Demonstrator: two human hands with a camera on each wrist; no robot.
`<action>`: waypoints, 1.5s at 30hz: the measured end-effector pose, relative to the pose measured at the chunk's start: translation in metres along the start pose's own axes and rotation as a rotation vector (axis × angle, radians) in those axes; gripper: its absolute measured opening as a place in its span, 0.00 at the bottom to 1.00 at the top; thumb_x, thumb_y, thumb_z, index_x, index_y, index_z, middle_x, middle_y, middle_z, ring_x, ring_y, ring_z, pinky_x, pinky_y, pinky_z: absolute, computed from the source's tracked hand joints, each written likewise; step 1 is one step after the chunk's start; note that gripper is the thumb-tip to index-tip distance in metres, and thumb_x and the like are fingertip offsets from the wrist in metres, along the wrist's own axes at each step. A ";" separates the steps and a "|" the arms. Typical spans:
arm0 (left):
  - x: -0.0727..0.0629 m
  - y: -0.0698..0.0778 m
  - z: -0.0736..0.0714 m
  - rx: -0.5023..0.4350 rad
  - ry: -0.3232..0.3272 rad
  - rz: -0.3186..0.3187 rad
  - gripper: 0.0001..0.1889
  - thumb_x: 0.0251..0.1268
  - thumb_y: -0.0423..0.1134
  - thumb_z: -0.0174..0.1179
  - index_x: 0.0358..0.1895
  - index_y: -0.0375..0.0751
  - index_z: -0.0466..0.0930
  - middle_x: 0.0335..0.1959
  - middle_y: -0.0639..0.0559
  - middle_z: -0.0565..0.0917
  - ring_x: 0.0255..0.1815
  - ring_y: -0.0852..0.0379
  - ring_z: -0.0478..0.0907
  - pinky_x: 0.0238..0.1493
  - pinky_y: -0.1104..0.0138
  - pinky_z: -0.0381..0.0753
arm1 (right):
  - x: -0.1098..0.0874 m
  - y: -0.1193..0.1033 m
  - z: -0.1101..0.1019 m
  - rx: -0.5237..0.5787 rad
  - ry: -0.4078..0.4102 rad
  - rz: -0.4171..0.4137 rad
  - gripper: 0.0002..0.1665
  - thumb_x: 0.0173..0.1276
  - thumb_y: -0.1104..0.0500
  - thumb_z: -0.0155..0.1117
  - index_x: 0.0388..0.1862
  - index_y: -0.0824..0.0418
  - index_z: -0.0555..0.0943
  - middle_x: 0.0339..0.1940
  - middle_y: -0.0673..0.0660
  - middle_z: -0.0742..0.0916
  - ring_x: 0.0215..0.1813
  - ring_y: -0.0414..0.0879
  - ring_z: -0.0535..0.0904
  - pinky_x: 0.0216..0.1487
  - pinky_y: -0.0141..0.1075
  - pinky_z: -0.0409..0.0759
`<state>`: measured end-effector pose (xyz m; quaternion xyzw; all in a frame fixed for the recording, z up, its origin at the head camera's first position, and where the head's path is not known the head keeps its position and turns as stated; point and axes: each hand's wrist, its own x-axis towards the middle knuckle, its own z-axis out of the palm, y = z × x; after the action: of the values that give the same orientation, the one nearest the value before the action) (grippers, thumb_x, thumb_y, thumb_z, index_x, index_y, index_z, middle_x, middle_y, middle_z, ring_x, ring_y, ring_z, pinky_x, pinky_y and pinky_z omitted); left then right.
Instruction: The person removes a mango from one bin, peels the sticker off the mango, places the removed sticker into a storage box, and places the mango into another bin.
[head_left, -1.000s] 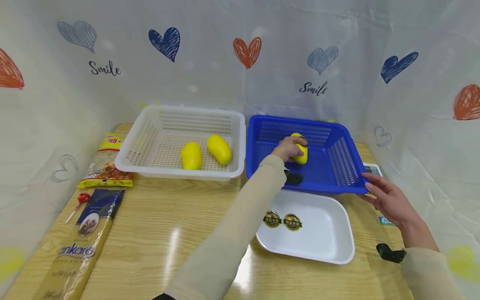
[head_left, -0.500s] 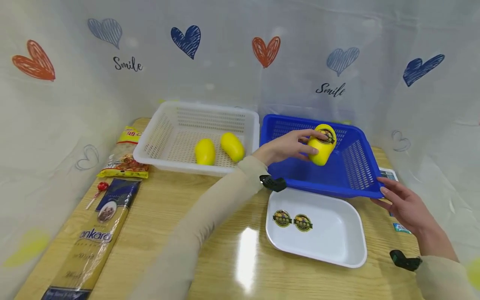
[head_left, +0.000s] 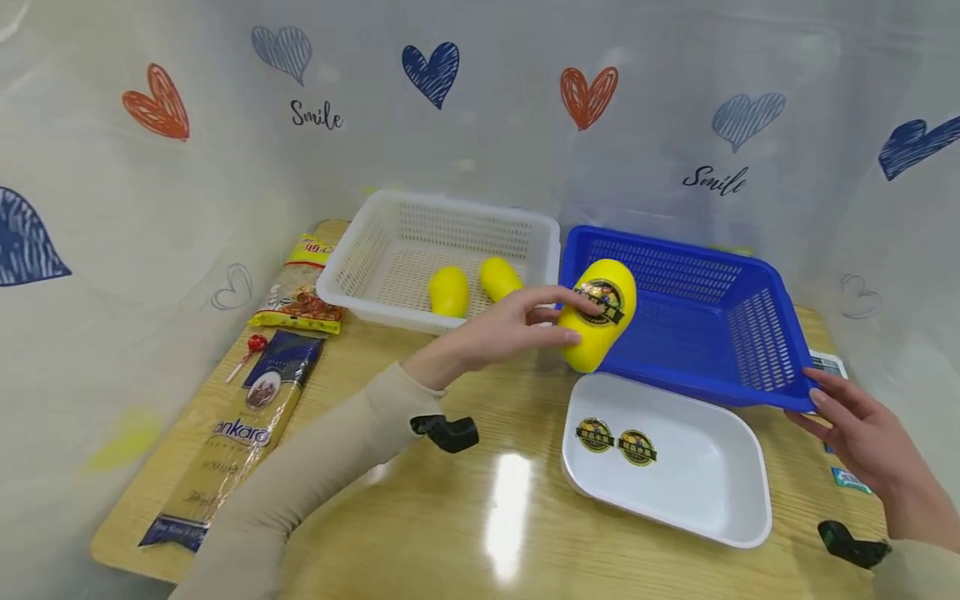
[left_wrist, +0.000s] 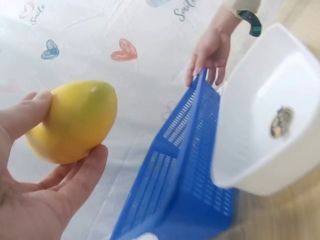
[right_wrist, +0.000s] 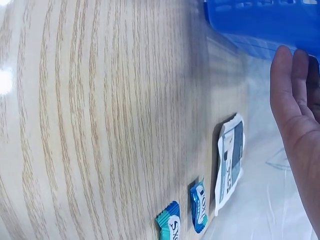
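Note:
A yellow mango (head_left: 600, 333) with a dark round sticker is pinched between thumb and fingers of my left hand (head_left: 510, 329). It is held up over the near left corner of the blue basket (head_left: 675, 333), and the left wrist view shows its plain side (left_wrist: 80, 120). My right hand (head_left: 873, 433) grips the basket's near right corner by the rim, fingers beneath it. Two more mangoes, one on the left (head_left: 449, 292) and one on the right (head_left: 498, 278), lie in the white basket (head_left: 405, 271). Just in front of the blue basket stands a white tray (head_left: 697, 471) bearing two round stickers (head_left: 595, 435).
To the left lie a snack bag (head_left: 300, 292), a red lollipop (head_left: 257, 343) and a spaghetti pack (head_left: 247, 433). Small blue wrapped sweets (right_wrist: 198, 207) and a white packet (right_wrist: 231, 160) sit by the right hand. A heart-printed curtain (head_left: 510, 125) hangs behind.
My left hand has lifted the mango out of the blue basket and brought it left and nearer. The right hand keeps its hold on the basket rim. The head view has swung left.

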<state>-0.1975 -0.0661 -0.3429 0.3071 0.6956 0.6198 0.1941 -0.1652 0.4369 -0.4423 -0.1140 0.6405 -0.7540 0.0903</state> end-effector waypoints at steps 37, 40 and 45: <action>-0.140 -0.115 0.005 0.370 0.290 -0.220 0.13 0.66 0.36 0.63 0.53 0.51 0.83 0.64 0.42 0.71 0.64 0.44 0.68 0.58 0.54 0.75 | 0.002 -0.006 0.012 -0.865 0.199 0.069 0.25 0.80 0.55 0.46 0.72 0.60 0.66 0.58 0.52 0.77 0.48 0.33 0.78 0.42 0.31 0.81; -0.136 -0.117 0.005 0.314 0.316 -0.247 0.15 0.64 0.35 0.65 0.53 0.52 0.83 0.64 0.44 0.69 0.64 0.46 0.66 0.60 0.53 0.73 | 0.008 -0.025 0.034 -1.183 0.253 0.114 0.31 0.80 0.53 0.45 0.70 0.75 0.63 0.60 0.74 0.72 0.55 0.59 0.74 0.50 0.53 0.77; -0.130 -0.116 0.005 0.270 0.315 -0.281 0.19 0.62 0.36 0.66 0.56 0.54 0.81 0.66 0.44 0.67 0.62 0.47 0.65 0.60 0.51 0.70 | 0.019 -0.054 0.089 -1.206 0.267 0.081 0.30 0.80 0.51 0.46 0.67 0.75 0.66 0.59 0.73 0.74 0.56 0.57 0.72 0.54 0.32 0.76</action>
<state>-0.1201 -0.1541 -0.4718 0.1301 0.8295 0.5286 0.1248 -0.1574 0.3559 -0.3738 -0.0254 0.9636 -0.2628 -0.0423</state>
